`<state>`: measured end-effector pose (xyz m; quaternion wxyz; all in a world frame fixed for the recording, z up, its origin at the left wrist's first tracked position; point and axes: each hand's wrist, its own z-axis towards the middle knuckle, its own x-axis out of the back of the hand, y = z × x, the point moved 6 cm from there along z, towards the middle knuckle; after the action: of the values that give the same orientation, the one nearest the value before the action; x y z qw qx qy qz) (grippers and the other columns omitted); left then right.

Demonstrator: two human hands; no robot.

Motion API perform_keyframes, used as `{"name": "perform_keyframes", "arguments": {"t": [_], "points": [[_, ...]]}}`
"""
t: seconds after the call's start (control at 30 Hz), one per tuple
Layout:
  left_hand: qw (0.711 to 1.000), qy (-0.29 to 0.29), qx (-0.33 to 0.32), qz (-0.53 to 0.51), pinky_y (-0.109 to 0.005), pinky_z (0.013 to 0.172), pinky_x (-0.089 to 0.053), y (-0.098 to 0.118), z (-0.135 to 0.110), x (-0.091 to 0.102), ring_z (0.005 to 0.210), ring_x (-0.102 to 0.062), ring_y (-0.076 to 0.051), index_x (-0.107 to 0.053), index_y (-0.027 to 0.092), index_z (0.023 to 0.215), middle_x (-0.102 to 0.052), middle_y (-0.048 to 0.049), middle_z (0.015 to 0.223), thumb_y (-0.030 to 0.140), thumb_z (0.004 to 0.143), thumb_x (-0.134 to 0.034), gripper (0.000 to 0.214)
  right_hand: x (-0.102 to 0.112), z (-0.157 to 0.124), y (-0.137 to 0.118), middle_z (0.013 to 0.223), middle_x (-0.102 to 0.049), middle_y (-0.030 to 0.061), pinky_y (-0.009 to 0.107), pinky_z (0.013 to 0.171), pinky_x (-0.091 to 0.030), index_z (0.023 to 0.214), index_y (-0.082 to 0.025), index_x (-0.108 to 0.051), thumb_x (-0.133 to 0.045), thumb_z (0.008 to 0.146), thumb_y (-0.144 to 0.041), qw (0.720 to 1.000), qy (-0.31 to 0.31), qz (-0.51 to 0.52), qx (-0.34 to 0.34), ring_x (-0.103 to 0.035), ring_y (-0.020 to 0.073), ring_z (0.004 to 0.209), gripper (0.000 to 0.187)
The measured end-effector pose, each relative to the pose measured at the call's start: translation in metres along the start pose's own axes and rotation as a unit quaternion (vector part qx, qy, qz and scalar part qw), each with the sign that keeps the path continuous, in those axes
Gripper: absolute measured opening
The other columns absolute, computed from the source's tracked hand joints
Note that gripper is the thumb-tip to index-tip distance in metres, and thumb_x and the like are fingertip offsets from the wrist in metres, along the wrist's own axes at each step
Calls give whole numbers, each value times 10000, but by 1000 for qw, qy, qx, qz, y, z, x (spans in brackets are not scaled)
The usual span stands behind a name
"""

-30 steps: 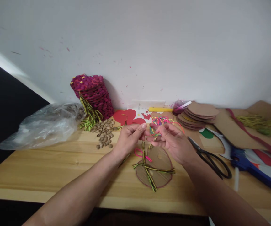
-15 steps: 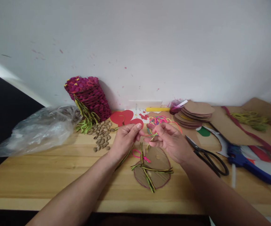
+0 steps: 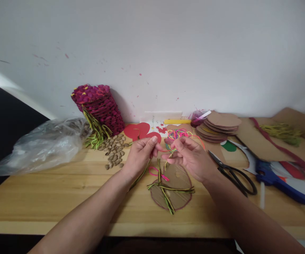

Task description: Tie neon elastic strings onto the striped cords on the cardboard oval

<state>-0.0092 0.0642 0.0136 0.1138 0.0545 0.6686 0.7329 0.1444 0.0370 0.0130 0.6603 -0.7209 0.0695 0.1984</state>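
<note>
My left hand (image 3: 139,156) and my right hand (image 3: 190,158) meet above the wooden table (image 3: 62,197), both pinched on a thin pink elastic band (image 3: 163,150) stretched between their fingertips. A bundle of green-and-black thread (image 3: 142,173) hangs from my left hand. Below the hands lies a round cardboard disc (image 3: 180,180) with crossed green-and-black thread bundles (image 3: 168,190) and a pink band loop (image 3: 154,171) on it. A heap of coloured elastic bands (image 3: 177,134) lies just behind my fingers.
Black scissors (image 3: 232,174) and a blue glue gun (image 3: 276,181) lie to the right. A stack of cardboard discs (image 3: 218,126) stands at the back. On the left are seeds (image 3: 114,151), a stack of purple decorated discs (image 3: 101,106) and a clear plastic bag (image 3: 41,146).
The hands have stayed together on the band, with only small finger shifts. The camera has tilted slightly, so the scene sits a little lower and to the left.
</note>
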Motion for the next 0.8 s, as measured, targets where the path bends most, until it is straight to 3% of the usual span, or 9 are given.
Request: {"name": "perform_keyframes", "arguments": {"t": [0.17, 0.37, 0.43, 0.57, 0.67, 0.8], "points": [[999, -30, -8, -25, -198, 485, -302, 1, 1, -4, 514, -426, -64, -735, 169, 951, -610, 6, 678, 439, 874, -624, 301, -1, 0, -1, 873, -718, 5, 214, 601, -608, 804, -197, -619, -723, 813, -452, 1000, -5, -6, 4, -754, 154, 705, 276], [999, -39, 15, -14, -213, 529, -371, -5, 0, -4, 505, -474, -81, -734, 145, 725, -609, -15, 570, 495, 884, -593, 410, -2, 0, 0, 1032, -728, 30, 234, 625, -613, 804, -194, -628, -734, 800, -455, 1000, 0, -8, 1, -751, 145, 719, 281], [999, -44, 12, -18, -224, 593, -418, -5, -1, -5, 572, -536, -101, -754, 155, 776, -642, -28, 621, 486, 890, -588, 387, -2, 0, 0, 981, -736, 30, 232, 621, -612, 810, -197, -631, -732, 800, -460, 1000, -2, -9, -1, -748, 144, 711, 282], [992, -111, 15, -57, -276, 812, -468, -4, -3, -16, 849, -634, -159, -760, 189, 986, -721, -61, 913, 414, 835, -687, 281, -3, 0, 2, 925, -721, 14, 222, 601, -607, 808, -203, -643, -738, 795, -456, 1000, -4, -14, -6, -729, 121, 664, 271], [980, -176, 65, -63, -309, 832, -469, -8, -7, -25, 843, -643, -176, -771, 170, 945, -729, -77, 891, 461, 797, -716, 331, -4, -1, 3, 789, -684, -7, 232, 611, -613, 809, -204, -662, -730, 804, -452, 1000, -10, -20, -2, -696, 107, 642, 257], [969, -206, 106, -85, -315, 836, -472, -12, -10, -29, 843, -645, -181, -776, 160, 904, -738, -90, 882, 465, 752, -758, 341, -4, -2, 5, 689, -615, -27, 242, 615, -619, 801, -203, -675, -721, 814, -446, 1000, -18, -21, 4, -647, 98, 636, 248]]}}
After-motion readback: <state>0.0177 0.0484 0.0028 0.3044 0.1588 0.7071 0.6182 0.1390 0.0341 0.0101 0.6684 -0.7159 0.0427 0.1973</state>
